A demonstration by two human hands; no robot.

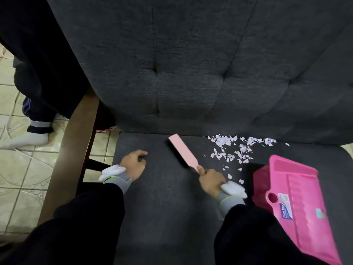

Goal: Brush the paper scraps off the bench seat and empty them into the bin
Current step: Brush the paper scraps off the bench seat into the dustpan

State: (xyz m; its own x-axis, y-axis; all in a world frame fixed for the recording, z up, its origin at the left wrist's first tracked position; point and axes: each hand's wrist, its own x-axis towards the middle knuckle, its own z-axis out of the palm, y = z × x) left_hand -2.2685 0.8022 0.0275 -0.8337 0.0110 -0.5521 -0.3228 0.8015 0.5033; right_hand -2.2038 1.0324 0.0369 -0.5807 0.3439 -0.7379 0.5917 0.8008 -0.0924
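**Paper scraps still on the bench seat, brush in hand, dustpan waiting**

View from above of a dark grey padded bench seat [168, 217] with a tufted backrest [191, 64] rising at 12 o'clock.

The right hand [210, 180] has its fingers wrapped round the handle of a pale pink brush [181, 152]. The brush head points toward 11 o'clock and lies low against the seat. The left hand [133, 165], at 9 o'clock from the right, rests on the fabric with loosely curled fingers and grips nothing.

The white paper scraps [235, 148] lie scattered at 1 o'clock from the right hand. They are thickest along the crease where the seat meets the backrest, and a few strays trail down toward the wrist.

A bright pink dustpan [298, 188] lies on the seat at 3 o'clock from the right hand, just beside the scraps. No scraps show in it.

The job looks barely started. The pile has yet to be gathered, swept into the dustpan and carried off. No bin is in view.

At 9 o'clock there is a tiled floor [19, 178], where another person's socked foot [24, 140] stands.
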